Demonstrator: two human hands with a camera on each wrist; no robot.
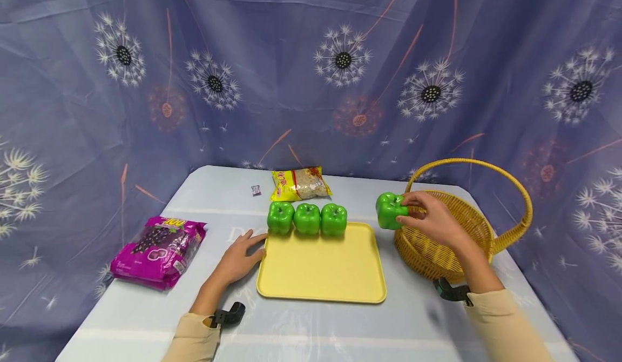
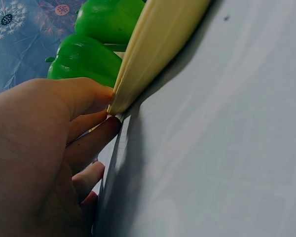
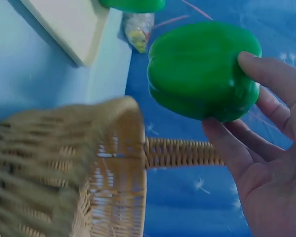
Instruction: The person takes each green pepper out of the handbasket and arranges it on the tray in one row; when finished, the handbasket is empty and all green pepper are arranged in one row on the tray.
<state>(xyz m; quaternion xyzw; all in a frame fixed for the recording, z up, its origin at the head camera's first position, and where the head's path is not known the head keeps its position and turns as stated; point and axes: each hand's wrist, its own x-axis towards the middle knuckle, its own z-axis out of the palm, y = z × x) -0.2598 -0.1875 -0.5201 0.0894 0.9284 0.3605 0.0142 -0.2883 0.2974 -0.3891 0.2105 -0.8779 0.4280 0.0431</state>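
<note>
My right hand (image 1: 430,219) pinches a green bell pepper (image 1: 389,210) between thumb and fingers, in the air beside the near-left rim of the wicker basket (image 1: 437,265). In the right wrist view the pepper (image 3: 202,69) hangs above the basket's edge, its smooth side showing. Three more green bell peppers (image 1: 307,219) stand in a row along the back of a yellow tray (image 1: 320,270). At the tray's left rim rests my left hand (image 1: 238,259), thumb and fingertips touching the edge. The left wrist view shows the fingers (image 2: 91,143) against the tray's corner.
A purple candy bag (image 1: 157,251) lies on the left of the table. Behind the peppers is a yellow bag with a clear window (image 1: 301,183), and a tiny wrapped piece (image 1: 256,190) lies left of it. The basket's tall handle (image 1: 527,205) arches on the right.
</note>
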